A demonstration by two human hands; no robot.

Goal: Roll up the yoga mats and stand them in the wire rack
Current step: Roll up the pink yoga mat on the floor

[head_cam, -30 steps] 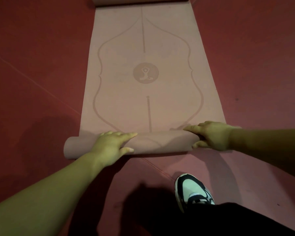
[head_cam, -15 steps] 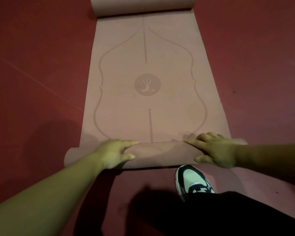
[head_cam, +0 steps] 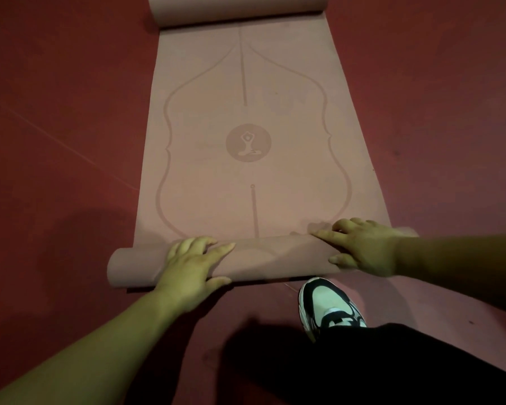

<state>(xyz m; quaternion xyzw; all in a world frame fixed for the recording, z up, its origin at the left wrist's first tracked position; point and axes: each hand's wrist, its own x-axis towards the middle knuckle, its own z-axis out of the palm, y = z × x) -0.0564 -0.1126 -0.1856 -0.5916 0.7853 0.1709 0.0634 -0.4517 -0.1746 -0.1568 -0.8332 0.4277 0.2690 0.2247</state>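
A pink yoga mat (head_cam: 246, 176) with a round seated-figure logo lies flat on the red floor, stretching away from me. Its near end is wound into a thick roll (head_cam: 269, 255) lying crosswise. My left hand (head_cam: 193, 264) presses on the roll's left part, fingers over the top and thumb at the near side. My right hand (head_cam: 362, 247) grips the roll's right part the same way. The mat's far end curls up into a second roll (head_cam: 237, 8) at the top edge. No wire rack is in view.
Red floor (head_cam: 56, 112) surrounds the mat on both sides, with a faint seam line running diagonally at left. My black-and-white shoe (head_cam: 327, 305) and dark trouser leg stand just behind the roll at the lower right.
The near roll has grown a little thicker and advanced along the mat toward the logo. Both hands stayed on it, and the view has shifted forward.
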